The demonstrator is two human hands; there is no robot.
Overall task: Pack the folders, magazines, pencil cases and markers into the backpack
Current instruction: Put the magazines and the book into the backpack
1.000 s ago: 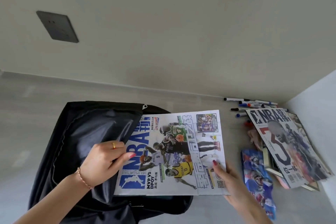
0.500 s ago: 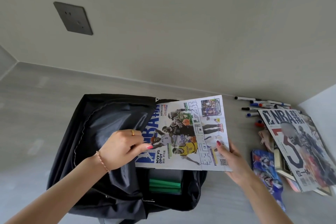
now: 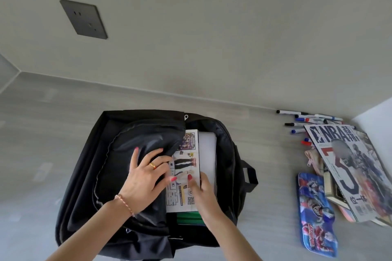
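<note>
The black backpack (image 3: 89, 176) lies open on the grey surface. A basketball magazine (image 3: 186, 154) sits mostly inside its main compartment, over green folders (image 3: 188, 218) and beside a white sheet or folder (image 3: 207, 150). My left hand (image 3: 144, 180) holds the front flap back, its fingers curled over the flap's edge. My right hand (image 3: 203, 195) pinches the magazine's right edge, thumb on the cover. To the right lie a second magazine (image 3: 350, 165), a blue printed pencil case (image 3: 314, 214), a pink pencil case (image 3: 314, 159) partly hidden under that magazine, and several markers (image 3: 307, 121).
A grey wall with a dark socket plate (image 3: 83, 19) rises behind the backpack. A white panel (image 3: 377, 112) closes off the far right corner. Books or folders poke out from under the second magazine. Bare grey surface lies left of the backpack.
The magazine has slid from above the opening down into the backpack, and only its right strip shows now. Both hands followed it toward the bag's middle.
</note>
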